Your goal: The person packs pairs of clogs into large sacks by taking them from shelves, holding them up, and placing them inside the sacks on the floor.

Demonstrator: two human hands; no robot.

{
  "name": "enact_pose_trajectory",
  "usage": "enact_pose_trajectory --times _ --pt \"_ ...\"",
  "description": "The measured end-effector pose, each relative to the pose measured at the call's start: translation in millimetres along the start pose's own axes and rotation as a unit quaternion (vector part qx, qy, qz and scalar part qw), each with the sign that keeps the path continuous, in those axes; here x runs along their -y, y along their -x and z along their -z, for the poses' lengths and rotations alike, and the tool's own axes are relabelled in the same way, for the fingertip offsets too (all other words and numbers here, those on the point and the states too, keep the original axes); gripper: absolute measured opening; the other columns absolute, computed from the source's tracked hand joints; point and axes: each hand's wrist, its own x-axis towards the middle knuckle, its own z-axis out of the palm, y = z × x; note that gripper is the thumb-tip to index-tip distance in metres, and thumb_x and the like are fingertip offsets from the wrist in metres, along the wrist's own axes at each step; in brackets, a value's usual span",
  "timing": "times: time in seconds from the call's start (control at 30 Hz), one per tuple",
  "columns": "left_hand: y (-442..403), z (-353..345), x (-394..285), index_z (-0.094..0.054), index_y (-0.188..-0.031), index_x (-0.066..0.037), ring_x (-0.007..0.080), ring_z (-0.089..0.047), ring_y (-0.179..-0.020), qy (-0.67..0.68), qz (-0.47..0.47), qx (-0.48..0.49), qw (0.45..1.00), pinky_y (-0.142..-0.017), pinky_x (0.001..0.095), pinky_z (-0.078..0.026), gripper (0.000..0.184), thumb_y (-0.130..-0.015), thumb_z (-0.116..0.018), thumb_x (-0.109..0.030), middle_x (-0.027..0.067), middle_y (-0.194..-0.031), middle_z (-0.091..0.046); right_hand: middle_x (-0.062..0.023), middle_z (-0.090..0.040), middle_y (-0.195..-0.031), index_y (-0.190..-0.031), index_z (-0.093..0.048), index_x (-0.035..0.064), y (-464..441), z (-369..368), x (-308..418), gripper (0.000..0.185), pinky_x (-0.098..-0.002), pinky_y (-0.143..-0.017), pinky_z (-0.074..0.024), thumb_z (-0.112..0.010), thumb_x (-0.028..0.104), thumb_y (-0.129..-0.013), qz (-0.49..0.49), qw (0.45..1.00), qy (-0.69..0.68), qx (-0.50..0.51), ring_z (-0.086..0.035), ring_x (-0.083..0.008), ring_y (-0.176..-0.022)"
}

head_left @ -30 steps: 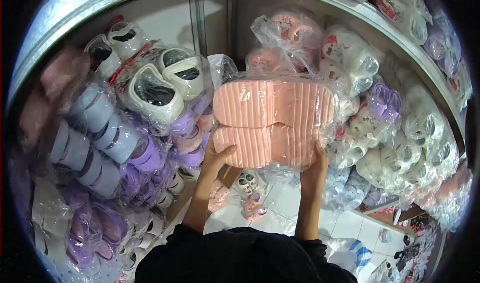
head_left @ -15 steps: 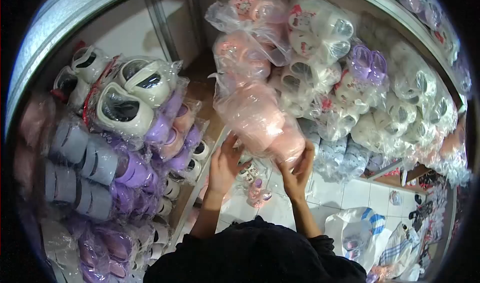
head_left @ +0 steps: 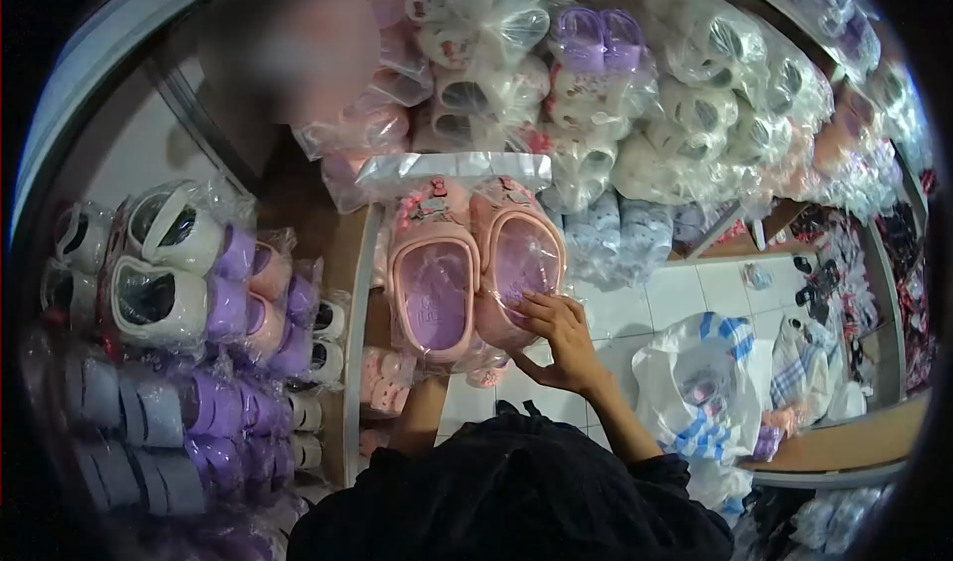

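A pair of pink clogs (head_left: 483,263) with purple insoles, and small decorations on the toes, lies inside a clear plastic bag (head_left: 457,167), soles down and openings facing me. My left hand (head_left: 424,390) is beneath the bag; only its wrist area shows, its fingers hidden. With my right hand (head_left: 562,341) I grip the heel end of the right clog, fingers over the rim and thumb low at the heel.
Bagged white clogs (head_left: 159,293), purple clogs (head_left: 213,402) and grey-blue footwear (head_left: 129,412) are stacked on the left. More bagged clogs (head_left: 685,114) fill the shelf ahead. A white-and-blue plastic bag (head_left: 685,362) sits on the tiled floor (head_left: 660,301).
The bagged pink clogs have come off the stack toward me and turned, so their openings and insoles now show. My left hand has gone underneath; my right hand is on the heel.
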Motion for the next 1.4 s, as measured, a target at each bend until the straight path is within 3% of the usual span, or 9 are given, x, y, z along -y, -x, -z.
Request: enact_pose_trajectory --times 0.1,0.27,0.37,0.47,0.63,0.87,1.1,1.37,1.4 --pt "2.6 10.1 10.7 -0.031 -0.123 -0.011 0.0246 -0.038 -0.108 -0.031 0.059 -0.01 0.998 -0.09 0.0402 -0.032 0.059 -0.079 -0.032 -0.051 0.008 -0.121 -0.037 -0.0095 -0.043 -0.118 -0.102 -0.047 0.0083 12.5 21.3 17.3 0.05 -0.0393 -0.09 -0.0259 -0.068 0.022 -0.059 -0.04 0.997 -0.064 0.023 -0.034 -0.0264 -0.115" --pt "31.1 43.7 29.9 -0.032 -0.122 -0.01 0.0241 -0.039 -0.107 -0.095 0.188 -0.044 0.976 -0.09 0.0391 -0.033 0.058 -0.08 -0.032 -0.049 0.0081 -0.12 -0.038 -0.0162 -0.025 -0.129 -0.113 -0.039 0.0056 54.7 26.8 30.3 0.062 -0.0476 -0.095 -0.018 -0.065 0.026 -0.061 -0.211 0.948 0.015 -0.237 -0.016 -0.0364 -0.122" --pt "56.8 69.4 44.0 -0.032 -0.122 -0.009 0.0237 -0.04 -0.106 -0.127 0.278 -0.062 0.95 -0.089 0.0385 -0.033 0.056 -0.08 -0.033 -0.048 0.0081 -0.119 -0.039 -0.0143 -0.012 -0.133 -0.128 -0.014 0.0093 99.7 2.5 13.6 0.074 -0.0439 -0.096 -0.0207 -0.052 0.038 -0.072 -0.375 0.806 -0.342 -0.306 -0.015 -0.0298 -0.123" --pt "83.1 94.2 60.9 -0.033 -0.121 -0.008 0.0234 -0.04 -0.106 -0.157 0.372 -0.063 0.913 -0.089 0.0379 -0.034 0.055 -0.081 -0.033 -0.046 0.0081 -0.118 -0.04 -0.0135 -0.019 -0.131 -0.13 -0.012 0.0111 143.5 -11.9 32.8 0.072 -0.0377 -0.095 -0.0241 -0.05 0.041 -0.076 -0.369 0.67 -0.577 -0.285 -0.026 -0.027 -0.118" --pt "117.9 127.0 88.1 -0.034 -0.12 -0.008 0.0229 -0.042 -0.105 -0.188 0.5 -0.055 0.844 -0.089 0.0368 -0.034 0.054 -0.081 -0.033 -0.044 0.0082 -0.117 -0.041 -0.0098 -0.027 -0.128 -0.128 -0.013 0.0006 198.5 -19.6 84.6 0.085 -0.03 -0.096 -0.024 -0.055 0.047 -0.071 -0.391 0.627 -0.572 -0.356 -0.03 -0.0176 -0.116" --pt "136.9 144.8 147.4 -0.035 -0.119 -0.006 0.0222 -0.043 -0.103 -0.21 0.611 -0.017 0.763 -0.088 0.0353 -0.035 0.051 -0.083 -0.034 -0.042 0.0082 -0.115 -0.043 -0.0077 -0.027 -0.129 -0.13 -0.011 0.0027 264.3 -19.0 131.4 0.098 -0.0288 -0.097 -0.0219 -0.069 0.038 -0.059 -0.448 0.599 -0.503 -0.433 -0.027 -0.0161 -0.117" --pt "124.1 139.5 249.1 -0.036 -0.118 -0.005 0.0214 -0.045 -0.101 -0.219 0.662 0.019 0.717 -0.087 0.0339 -0.037 0.049 -0.084 -0.034 -0.039 0.0083 -0.114 -0.045 -0.0067 -0.03 -0.126 -0.129 -0.014 0.0036 334.4 8.9 131.7 0.084 -0.0286 -0.093 -0.0285 -0.061 0.006 -0.061 -0.486 0.503 -0.483 -0.526 -0.032 -0.0158 -0.114" --pt "73.3 110.0 415.3 -0.038 -0.117 -0.003 0.0206 -0.047 -0.099 -0.232 0.672 0.07 0.7 -0.087 0.0322 -0.038 0.046 -0.085 -0.035 -0.036 0.0083 -0.112 -0.047 -0.0059 -0.05 -0.1 -0.115 -0.037 0.001 448.1 83.0 72.9 0.051 -0.0255 -0.081 -0.038 -0.055 0.013 -0.069 -0.51 0.403 -0.401 -0.646 -0.049 -0.0134 -0.088" --pt "72.1 109.9 436.2 -0.041 -0.112 0.001 0.017 -0.052 -0.091 -0.198 0.663 0.066 0.719 -0.081 0.0269 -0.042 0.035 -0.087 -0.034 -0.023 0.007 -0.103 -0.052 -0.0054 -0.048 -0.104 -0.118 -0.035 0.0024 465.8 87.2 60.5 0.052 -0.0248 -0.081 -0.0385 -0.053 0.011 -0.07 -0.51 0.413 -0.397 -0.642 -0.048 -0.0124 -0.09"
